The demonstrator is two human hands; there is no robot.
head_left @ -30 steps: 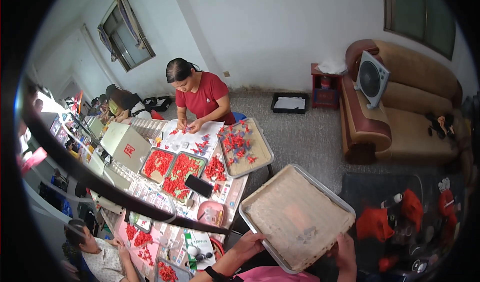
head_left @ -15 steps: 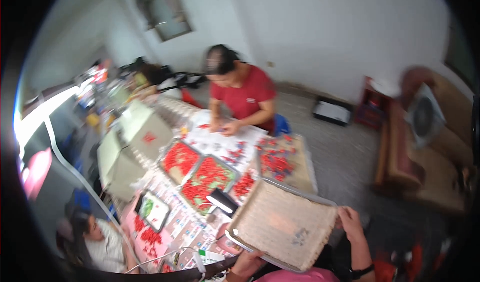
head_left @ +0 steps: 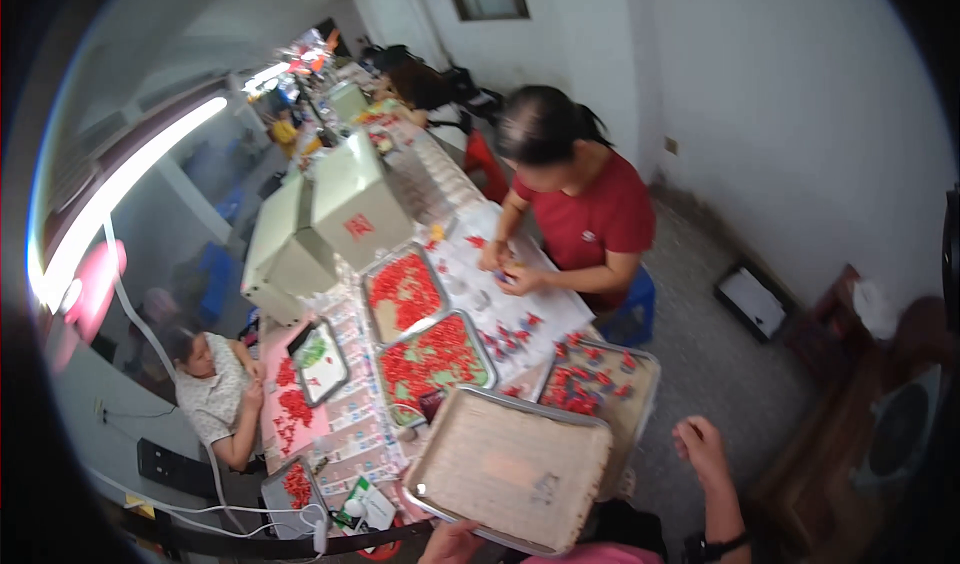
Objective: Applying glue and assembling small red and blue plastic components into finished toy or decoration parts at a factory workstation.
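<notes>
My left hand (head_left: 452, 542) grips the near left edge of a shallow metal-rimmed tray (head_left: 510, 459). The tray is lined with a tan, worn-looking sheet bearing a dark smudge, and no parts lie on it. It is tilted above the table's near end and overlaps the tray beyond it. My right hand (head_left: 703, 448) is off the tray, raised to its right over the floor. Its fingers are curled inward and nothing shows in them. Beyond the held tray lies another tray (head_left: 628, 414) carrying red and dark blue small pieces.
Trays of small red pieces (head_left: 432, 359) lie mid-table. Across from me, a person in a red shirt (head_left: 590, 214) handles small pieces over white paper. Another person (head_left: 215, 389) sits at the left. Pale box-shaped machines (head_left: 360, 199) and a white cable (head_left: 240, 509) are nearby.
My right hand has let go of the tray's right edge and is apart from it. The tray, in my left hand, appears further left. The view has turned rightward objects further right.
</notes>
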